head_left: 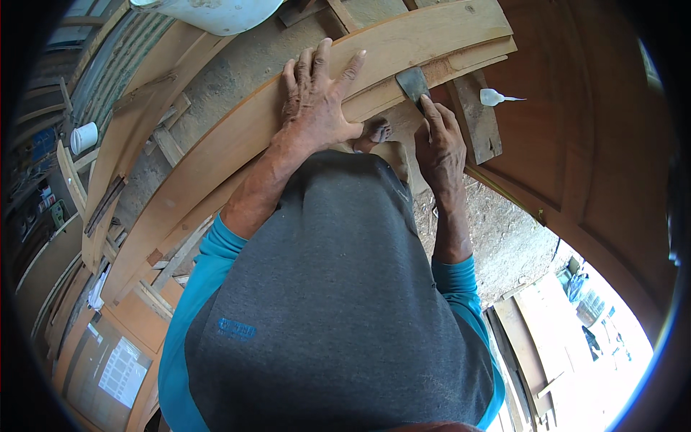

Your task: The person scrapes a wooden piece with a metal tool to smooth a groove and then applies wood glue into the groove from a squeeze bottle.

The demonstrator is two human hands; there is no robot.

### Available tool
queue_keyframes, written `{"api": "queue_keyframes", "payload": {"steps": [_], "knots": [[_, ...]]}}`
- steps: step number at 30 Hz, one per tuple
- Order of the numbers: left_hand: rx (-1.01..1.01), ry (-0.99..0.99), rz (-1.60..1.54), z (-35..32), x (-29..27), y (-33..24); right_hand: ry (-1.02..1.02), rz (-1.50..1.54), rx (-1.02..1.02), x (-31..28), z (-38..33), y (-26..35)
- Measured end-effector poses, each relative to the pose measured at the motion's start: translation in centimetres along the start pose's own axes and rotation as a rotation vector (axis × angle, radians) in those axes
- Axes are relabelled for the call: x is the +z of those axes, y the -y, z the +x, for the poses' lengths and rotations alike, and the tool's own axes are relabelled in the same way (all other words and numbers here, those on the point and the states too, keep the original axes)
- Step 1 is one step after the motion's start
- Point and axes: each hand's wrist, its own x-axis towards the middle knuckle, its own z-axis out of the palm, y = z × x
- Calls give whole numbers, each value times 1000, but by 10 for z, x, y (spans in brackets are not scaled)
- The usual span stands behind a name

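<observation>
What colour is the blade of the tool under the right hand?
Dull grey metal: the scraper blade shows best in the head view, on the light brown plank.

Single head-worn fisheye view, steeply downward and close over the person's torso and wooden plank [237,137].

Soft, even daylight fills the scene, with glare blown out at lower right. Fisheye bending curves straight edges; corners vignette black.
</observation>
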Motion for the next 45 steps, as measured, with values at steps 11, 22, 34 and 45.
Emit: {"api": "queue_keyframes", "payload": {"steps": [11, 22, 34, 45], "knots": [[-1, 10, 3, 0, -1, 0, -128, 7, 10, -5, 6, -4], [14, -10, -6, 1, -1, 0, -142, 2, 31, -2, 4, -20], [0, 6, 5, 0, -3, -1, -132, -5, 67, -10, 15, -33], [21, -17, 8, 1, -1, 0, -133, -20, 42, -8, 15, -34]]}}
